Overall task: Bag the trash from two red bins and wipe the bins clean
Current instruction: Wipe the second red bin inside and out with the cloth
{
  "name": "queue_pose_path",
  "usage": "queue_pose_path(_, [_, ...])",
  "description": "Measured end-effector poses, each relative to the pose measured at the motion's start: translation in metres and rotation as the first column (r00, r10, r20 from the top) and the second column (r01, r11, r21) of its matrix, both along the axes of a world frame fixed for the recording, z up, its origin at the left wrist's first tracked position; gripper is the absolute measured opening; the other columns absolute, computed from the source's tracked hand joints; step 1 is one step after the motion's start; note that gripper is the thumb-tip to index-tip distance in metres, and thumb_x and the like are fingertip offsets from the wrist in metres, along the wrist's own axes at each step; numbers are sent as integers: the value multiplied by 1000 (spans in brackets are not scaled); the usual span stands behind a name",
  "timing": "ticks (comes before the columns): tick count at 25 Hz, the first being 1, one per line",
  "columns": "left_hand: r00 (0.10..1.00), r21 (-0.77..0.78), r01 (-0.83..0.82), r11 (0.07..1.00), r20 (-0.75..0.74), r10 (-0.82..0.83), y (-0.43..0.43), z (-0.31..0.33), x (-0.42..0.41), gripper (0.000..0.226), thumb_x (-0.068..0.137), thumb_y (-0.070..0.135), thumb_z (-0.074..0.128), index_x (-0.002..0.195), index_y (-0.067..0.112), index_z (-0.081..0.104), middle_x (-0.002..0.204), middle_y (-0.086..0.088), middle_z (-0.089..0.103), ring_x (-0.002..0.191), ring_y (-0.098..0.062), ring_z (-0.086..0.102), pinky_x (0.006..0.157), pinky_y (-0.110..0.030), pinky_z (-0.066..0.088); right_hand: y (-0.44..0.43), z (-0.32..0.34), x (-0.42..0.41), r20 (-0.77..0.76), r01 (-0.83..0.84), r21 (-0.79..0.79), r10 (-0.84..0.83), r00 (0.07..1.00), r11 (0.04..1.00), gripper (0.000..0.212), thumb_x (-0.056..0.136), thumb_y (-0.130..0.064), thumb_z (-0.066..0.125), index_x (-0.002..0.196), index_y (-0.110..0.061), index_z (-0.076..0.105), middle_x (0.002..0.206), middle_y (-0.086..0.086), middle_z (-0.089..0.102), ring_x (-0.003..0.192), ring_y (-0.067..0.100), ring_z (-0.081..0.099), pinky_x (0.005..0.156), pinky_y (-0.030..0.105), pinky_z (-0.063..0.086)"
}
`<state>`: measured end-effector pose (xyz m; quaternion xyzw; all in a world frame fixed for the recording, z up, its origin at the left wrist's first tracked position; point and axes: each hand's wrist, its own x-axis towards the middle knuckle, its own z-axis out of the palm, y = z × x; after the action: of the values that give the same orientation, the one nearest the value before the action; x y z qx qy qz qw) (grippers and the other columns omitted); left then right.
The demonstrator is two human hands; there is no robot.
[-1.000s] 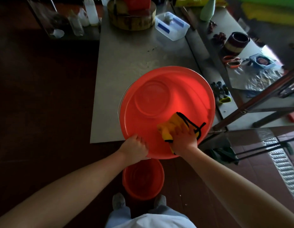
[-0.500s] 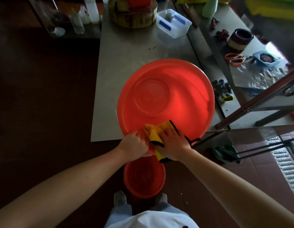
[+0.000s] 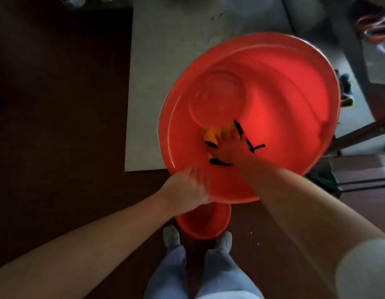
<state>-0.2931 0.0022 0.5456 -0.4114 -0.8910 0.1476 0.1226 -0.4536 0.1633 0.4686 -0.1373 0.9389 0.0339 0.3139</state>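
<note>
View from a head-worn camera, looking down in dim light at a person's two bare arms working on a large red bin (image 3: 280, 67). The bin rests tipped on the near edge of a grey tabletop (image 3: 165, 61), its open mouth facing the person and its near rim hanging out past the edge. The left hand (image 3: 187, 188) is at the bin's near rim on the left side, its grip closed over the rim to steady the bin. The right hand (image 3: 230, 147) reaches deep inside, pressing a yellow cloth (image 3: 211, 134) with black edging against the inner wall just below the round bottom of the bin. The cloth is bunched under the palm, and whether the fingers curl round it or lie flat cannot be told. Half a second ago this hand and cloth were up at the bin's near rim, beside the left hand; they have now swept inward towards the bottom. That suggests the wiping has moved from the rim to the deeper wall, with the bottom probably next. No trash shows inside the bin, so the bagging seems done for it. A smaller red bin (image 3: 204, 223) stands on the dark floor directly under the large bin's near rim, between the person's feet (image 3: 171, 235), probably awaiting its own wipe.
</note>
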Motion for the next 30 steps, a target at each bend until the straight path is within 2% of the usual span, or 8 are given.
queue_pose_path(6, [999,-57,33,998,-38,-35,-9,16,-8,67,95,69,39,73,14,71,73,-6,70,67,-25,66,72,-32,54,19,43,58,41,-4,-49,6,999,999,85,91,-79,18,161,-34,0,170,-3,0,155,32,-4,122,57,3])
queue_pose_path(8, [999,-89,39,995,-28,-41,-10,18,-9,66,93,72,41,71,17,70,72,-4,70,67,-23,66,71,-31,53,31,60,85,32,-26,-36,27,999,999,84,91,-78,18,160,-35,-1,170,-4,1,155,32,-5,122,56,3])
queue_pose_path(11, [999,-116,35,993,15,-34,-16,27,-9,58,87,72,56,65,19,68,67,-2,69,62,-21,65,67,-28,52,41,83,121,41,-52,-2,52,998,999,81,92,-76,19,160,-37,-3,170,-5,-1,155,30,-7,122,54,1])
queue_pose_path(13, [999,-124,43,991,23,-40,-18,32,-11,59,86,72,56,62,19,66,64,0,67,58,-19,63,63,-27,51,43,91,132,39,-51,17,50,998,999,81,92,-76,20,160,-37,-4,170,-6,-3,155,29,-9,122,54,0])
queue_pose_path(18, [999,-94,41,995,24,-39,-20,30,-12,55,92,63,48,66,19,70,68,-1,68,62,-19,64,66,-28,52,39,82,112,92,-30,-9,31,995,1000,82,92,-76,20,159,-38,-9,169,-5,-7,155,29,-12,121,55,-2])
queue_pose_path(21, [997,-131,76,989,35,-72,-22,24,-10,65,95,71,38,73,20,72,74,0,70,67,-20,66,73,-30,53,31,64,87,99,-25,5,25,995,1000,82,93,-76,18,160,-35,-9,169,-4,-10,155,30,-12,122,58,-2])
queue_pose_path(24, [994,-130,105,986,38,-100,-20,16,-10,68,98,69,33,79,17,73,81,-3,72,72,-21,68,74,-32,54,23,47,52,87,5,-5,-5,996,1000,82,96,-75,20,161,-33,-5,169,-2,-10,155,30,-12,122,58,0])
queue_pose_path(30, [994,-100,107,989,29,-105,-14,20,-22,65,93,72,41,67,19,69,69,-1,68,61,-18,63,66,-28,52,11,26,6,54,49,-11,-48,997,999,81,97,-74,21,162,-31,-3,170,0,-9,155,29,-10,123,56,-1])
